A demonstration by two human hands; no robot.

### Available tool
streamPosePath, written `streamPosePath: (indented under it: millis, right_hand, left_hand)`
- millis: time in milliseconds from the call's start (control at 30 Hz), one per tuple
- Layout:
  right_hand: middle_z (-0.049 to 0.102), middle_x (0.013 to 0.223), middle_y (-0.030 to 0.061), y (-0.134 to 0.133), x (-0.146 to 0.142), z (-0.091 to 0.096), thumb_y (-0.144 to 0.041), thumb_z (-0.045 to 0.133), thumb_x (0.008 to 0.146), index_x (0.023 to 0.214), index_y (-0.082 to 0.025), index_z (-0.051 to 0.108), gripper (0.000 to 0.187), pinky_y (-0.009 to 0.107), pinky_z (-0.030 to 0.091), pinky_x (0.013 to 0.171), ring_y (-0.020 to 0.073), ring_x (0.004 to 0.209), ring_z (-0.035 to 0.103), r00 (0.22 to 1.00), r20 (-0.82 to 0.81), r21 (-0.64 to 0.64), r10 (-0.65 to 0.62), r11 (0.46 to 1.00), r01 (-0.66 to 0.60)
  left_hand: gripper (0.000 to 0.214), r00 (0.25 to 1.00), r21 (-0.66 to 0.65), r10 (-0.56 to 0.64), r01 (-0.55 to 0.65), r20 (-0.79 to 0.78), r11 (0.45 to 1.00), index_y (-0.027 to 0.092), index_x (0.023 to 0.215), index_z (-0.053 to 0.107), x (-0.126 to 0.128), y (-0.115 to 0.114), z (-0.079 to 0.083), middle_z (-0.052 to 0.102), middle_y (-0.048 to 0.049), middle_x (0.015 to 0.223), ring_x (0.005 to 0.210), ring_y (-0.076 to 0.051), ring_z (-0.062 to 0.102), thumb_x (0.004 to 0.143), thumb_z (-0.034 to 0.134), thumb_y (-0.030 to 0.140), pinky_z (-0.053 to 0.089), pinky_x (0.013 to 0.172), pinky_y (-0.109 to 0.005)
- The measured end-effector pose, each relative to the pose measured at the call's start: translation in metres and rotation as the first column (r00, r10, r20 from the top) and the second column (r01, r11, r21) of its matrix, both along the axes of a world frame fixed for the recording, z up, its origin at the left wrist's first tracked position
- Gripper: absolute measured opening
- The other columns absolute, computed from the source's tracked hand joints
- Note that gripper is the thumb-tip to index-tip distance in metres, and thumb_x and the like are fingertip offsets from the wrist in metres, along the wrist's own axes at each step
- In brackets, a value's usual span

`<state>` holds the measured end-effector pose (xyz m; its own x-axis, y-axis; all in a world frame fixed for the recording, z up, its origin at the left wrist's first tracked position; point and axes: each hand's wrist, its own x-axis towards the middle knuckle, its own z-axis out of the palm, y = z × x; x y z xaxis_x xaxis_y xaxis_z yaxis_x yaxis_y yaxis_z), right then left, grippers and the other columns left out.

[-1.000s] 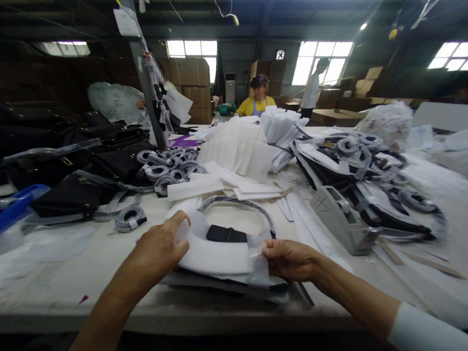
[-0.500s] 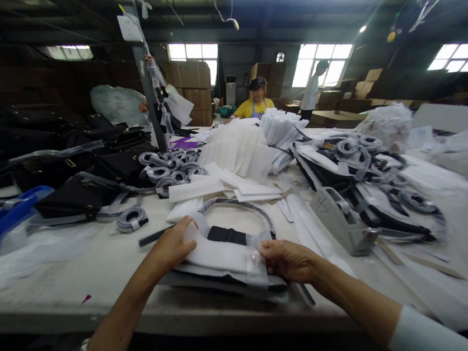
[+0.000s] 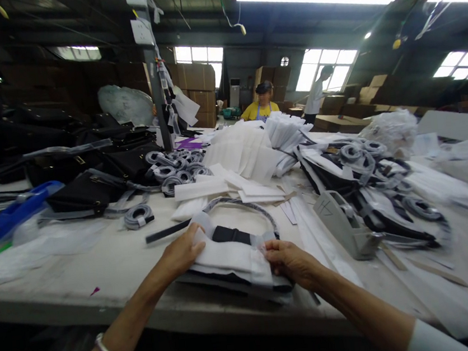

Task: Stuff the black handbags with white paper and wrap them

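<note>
A black handbag [image 3: 234, 235] lies at the table's front edge, its wrapped handle [image 3: 249, 202] arching away behind it. White foam sheet [image 3: 228, 253] covers much of its near side. My left hand [image 3: 184, 251] grips the sheet's left end, thumb on top. At the other end, my right hand [image 3: 288, 256] pinches a clear plastic piece [image 3: 261, 245], perhaps tape, against the bag; its fingertips are partly hidden. A dark strap [image 3: 168, 231] sticks out to the left behind my left hand.
A grey tape dispenser [image 3: 343, 225] stands to the right. Foam sheets [image 3: 235, 153] and coiled wrapped straps [image 3: 174, 168] are heaped behind. Black bags [image 3: 86, 192] and a blue tape dispenser [image 3: 18, 211] lie left. A person in yellow [image 3: 262, 109] is across the table.
The whole view has shifted slightly, so everything appears a little further right and lower. Both hands keep their hold on the foam and plastic, with little visible movement over the bag.
</note>
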<state>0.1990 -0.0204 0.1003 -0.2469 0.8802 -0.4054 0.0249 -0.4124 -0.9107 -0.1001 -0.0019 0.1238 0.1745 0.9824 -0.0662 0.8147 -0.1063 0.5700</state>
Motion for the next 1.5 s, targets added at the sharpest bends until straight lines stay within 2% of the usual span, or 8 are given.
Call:
streamPosePath:
  millis: [133, 367, 667, 867, 1033, 1200, 1333, 1500]
  right_hand:
    - [0.059, 0.064, -0.0034, 0.001, 0.003, 0.000, -0.017, 0.057, 0.056, 0.083, -0.017, 0.062, 0.027, 0.021, 0.034, 0.049, 0.0077, 0.051, 0.047, 0.994, 0.106, 0.025, 0.032, 0.999, -0.035]
    - [0.059, 0.075, -0.0039, 0.011, 0.006, 0.007, -0.021, 0.062, 0.059, 0.088, -0.018, 0.060, 0.029, 0.020, 0.029, 0.041, 0.0064, 0.049, 0.045, 0.933, 0.347, 0.099, 0.092, 0.986, -0.134]
    - [0.051, 0.063, -0.0040, 0.015, 0.013, 0.013, -0.021, 0.061, 0.052, 0.065, -0.018, 0.049, 0.017, 0.020, 0.039, 0.053, 0.0092, 0.060, 0.050, 0.979, 0.138, -0.053, 0.148, 0.988, -0.142]
    - [0.038, 0.054, -0.0076, 0.016, 0.017, 0.007, -0.020, 0.059, 0.049, 0.058, -0.020, 0.039, 0.022, 0.020, 0.025, 0.047, 0.0062, 0.050, 0.035, 0.992, -0.015, -0.034, 0.126, 0.991, -0.126]
    - [0.043, 0.057, -0.0079, 0.014, 0.025, 0.007, -0.021, 0.060, 0.050, 0.069, -0.020, 0.046, 0.025, 0.020, 0.024, 0.047, 0.0069, 0.051, 0.036, 0.985, -0.084, -0.008, 0.152, 0.988, -0.154]
    - [0.048, 0.059, -0.0083, 0.018, 0.029, -0.002, -0.022, 0.056, 0.051, 0.082, -0.021, 0.052, 0.031, 0.020, 0.027, 0.044, 0.0075, 0.047, 0.041, 0.981, -0.051, -0.004, 0.187, 0.982, -0.188]
    - [0.043, 0.050, -0.0103, 0.021, 0.030, -0.006, -0.019, 0.055, 0.052, 0.079, -0.020, 0.055, 0.027, 0.020, 0.019, 0.037, 0.0056, 0.037, 0.030, 0.977, 0.045, 0.004, 0.208, 0.978, -0.209]
    - [0.040, 0.049, -0.0103, 0.019, 0.030, -0.001, -0.018, 0.055, 0.053, 0.078, -0.020, 0.055, 0.025, 0.018, 0.020, 0.037, 0.0058, 0.039, 0.030, 0.957, 0.119, -0.008, 0.265, 0.964, -0.266]
  left_hand:
    - [0.040, 0.999, -0.024, -0.041, 0.041, 0.012, 0.999, 0.020, 0.122, 0.046, 0.001, -0.002, -0.007, 0.065, -0.0132, 0.113, 0.101, -0.032, 0.063, 0.088, 0.038, 0.040, 0.043, 0.090, -0.044]
    - [0.045, 0.977, -0.031, -0.158, 0.164, 0.140, 0.986, 0.022, 0.119, 0.049, -0.009, 0.001, -0.009, 0.065, -0.0068, 0.111, 0.103, -0.024, 0.062, 0.093, 0.030, 0.053, 0.045, 0.093, -0.036]
    - [0.049, 0.971, -0.048, -0.093, 0.106, 0.219, 0.993, 0.022, 0.113, 0.053, -0.003, -0.002, -0.018, 0.065, -0.0072, 0.103, 0.096, -0.029, 0.062, 0.089, 0.036, 0.061, 0.042, 0.089, -0.039]
    - [0.046, 0.954, -0.061, -0.066, 0.088, 0.292, 0.994, 0.020, 0.088, 0.054, -0.003, 0.006, -0.023, 0.061, -0.0063, 0.088, 0.086, -0.027, 0.058, 0.079, 0.045, 0.064, 0.042, 0.081, -0.037]
    - [0.062, 0.914, -0.144, -0.058, 0.125, 0.401, 0.982, 0.015, 0.109, 0.054, -0.007, 0.007, -0.028, 0.059, -0.0033, 0.085, 0.072, -0.020, 0.053, 0.074, 0.052, 0.066, 0.040, 0.062, -0.029]
    - [0.066, 0.870, -0.227, -0.053, 0.187, 0.491, 0.956, 0.016, 0.120, 0.055, -0.009, 0.006, -0.028, 0.051, 0.0021, 0.073, 0.060, -0.013, 0.041, 0.075, 0.058, 0.064, 0.027, 0.054, -0.024]
    - [0.061, 0.907, -0.220, -0.036, 0.140, 0.421, 0.965, 0.015, 0.112, 0.061, -0.006, 0.005, -0.025, 0.040, 0.0060, 0.061, 0.055, -0.012, 0.034, 0.071, 0.061, 0.060, 0.022, 0.052, -0.024]
    - [0.047, 0.916, -0.221, -0.032, 0.130, 0.400, 0.967, 0.015, 0.098, 0.065, 0.000, 0.004, -0.022, 0.046, 0.0050, 0.063, 0.058, -0.013, 0.040, 0.068, 0.059, 0.051, 0.028, 0.054, -0.024]
